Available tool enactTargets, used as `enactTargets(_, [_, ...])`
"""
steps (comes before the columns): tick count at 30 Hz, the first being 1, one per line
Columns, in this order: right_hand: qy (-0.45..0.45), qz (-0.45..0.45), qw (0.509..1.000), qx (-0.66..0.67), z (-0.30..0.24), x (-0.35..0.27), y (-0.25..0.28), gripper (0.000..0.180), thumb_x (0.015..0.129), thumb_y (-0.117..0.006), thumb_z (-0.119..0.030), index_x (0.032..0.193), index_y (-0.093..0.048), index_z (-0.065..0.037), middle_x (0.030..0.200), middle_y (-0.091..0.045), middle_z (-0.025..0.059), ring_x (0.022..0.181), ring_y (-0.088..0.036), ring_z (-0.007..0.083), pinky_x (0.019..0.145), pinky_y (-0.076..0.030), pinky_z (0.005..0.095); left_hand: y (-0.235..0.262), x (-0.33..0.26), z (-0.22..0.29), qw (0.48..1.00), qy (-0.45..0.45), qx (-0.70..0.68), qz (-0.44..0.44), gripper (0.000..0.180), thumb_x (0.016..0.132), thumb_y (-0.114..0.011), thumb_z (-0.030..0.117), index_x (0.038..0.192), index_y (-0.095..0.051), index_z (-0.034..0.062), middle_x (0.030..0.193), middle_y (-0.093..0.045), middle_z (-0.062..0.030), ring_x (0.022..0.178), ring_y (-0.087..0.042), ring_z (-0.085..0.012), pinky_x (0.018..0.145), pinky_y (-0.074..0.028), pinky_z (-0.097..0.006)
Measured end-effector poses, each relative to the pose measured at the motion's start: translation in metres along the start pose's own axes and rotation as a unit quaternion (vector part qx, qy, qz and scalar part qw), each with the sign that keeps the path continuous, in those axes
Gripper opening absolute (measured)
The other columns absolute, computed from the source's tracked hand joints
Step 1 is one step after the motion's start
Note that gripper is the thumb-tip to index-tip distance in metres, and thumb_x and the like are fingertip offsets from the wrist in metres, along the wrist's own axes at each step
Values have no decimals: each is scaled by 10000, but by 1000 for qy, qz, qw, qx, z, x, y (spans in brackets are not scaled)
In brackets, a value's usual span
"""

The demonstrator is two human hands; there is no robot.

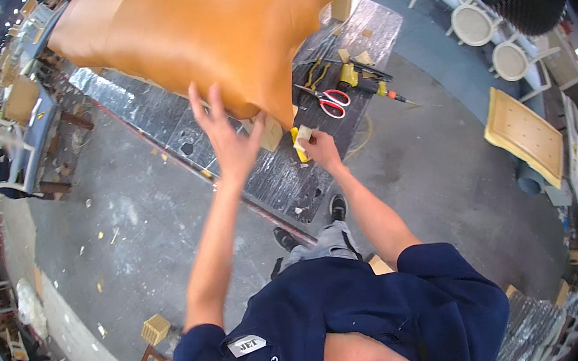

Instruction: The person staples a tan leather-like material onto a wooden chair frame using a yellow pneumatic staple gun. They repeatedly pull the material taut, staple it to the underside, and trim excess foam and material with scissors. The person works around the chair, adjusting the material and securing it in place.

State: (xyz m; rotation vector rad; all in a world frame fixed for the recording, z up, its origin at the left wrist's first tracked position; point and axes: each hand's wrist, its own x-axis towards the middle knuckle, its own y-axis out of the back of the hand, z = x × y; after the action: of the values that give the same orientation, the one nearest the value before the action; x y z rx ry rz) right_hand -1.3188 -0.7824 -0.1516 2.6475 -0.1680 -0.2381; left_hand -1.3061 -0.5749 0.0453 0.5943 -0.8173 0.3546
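Note:
A large piece upholstered in tan-orange leather [214, 38] fills the top of the view, its near corner pointing down toward me. My left hand [228, 144] is at its near edge, fingers spread and fingertips against the leather. Just right of that corner, my right hand [323, 150] pinches a small pale scrap [304, 135]; its material is unclear. Beside those fingers lies a narrow yellow tool [297, 149], partly covered. Scissors with red and white handles [332, 103] rest farther right. Under the leather corner, a pale tan piece [270, 136] shows in part.
The work table has a shiny, scuffed grey covering [282, 185]. On its right lie a yellow-and-black air tool [359, 79] with a hose and several scraps. Pale chair frames [475, 24] stand at the far right, near a tufted beige panel [525, 133]. Another bench [45, 131] stands left.

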Motion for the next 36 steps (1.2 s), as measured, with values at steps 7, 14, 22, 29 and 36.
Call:
enactTargets(7, [53,-50,878,474,-128,20,28,445,962,-676,-386,1197,-639,-9,1026,-671,65,857,-616,119,726,-508,277,-12,-23,64,573,494,-653,36,547,1001,-535,514,1352,-508,95,1251,-597,-100,1046,-586,-297,1049,-428,-415])
enactTargets(14, [24,-269,761,590,-185,9,33,370,984,-641,-413,886,-663,-57,675,-594,-12,550,-520,74,511,-399,231,44,-51,41,627,498,-591,-96,466,1035,-452,548,1170,-620,135,804,-634,0,666,-532,-143,699,-473,-320])
enactTargets(22, [127,-283,650,693,-170,10,-25,384,1032,-562,-409,835,-606,-82,647,-486,-56,525,-393,30,473,-304,201,49,81,98,973,91,191,-95,425,939,-683,154,1315,-581,-16,1341,-589,-150,1237,-545,-240,1047,-406,-364])
enactTargets(29, [142,-252,602,744,-178,1,-26,367,1036,-560,-396,869,-608,-72,701,-462,-85,583,-362,17,525,-287,216,-24,109,75,822,-149,464,-295,944,879,-723,455,1548,-252,-16,1590,-220,-307,1463,-242,-477,1180,-237,-536])
enactTargets(36, [185,-236,642,705,-161,20,-37,394,1030,-558,-420,858,-601,-68,714,-443,-90,615,-341,30,545,-288,233,-17,98,75,841,-149,404,-329,897,900,-716,417,1544,-268,-17,1599,-223,-290,1461,-273,-447,1184,-259,-485])
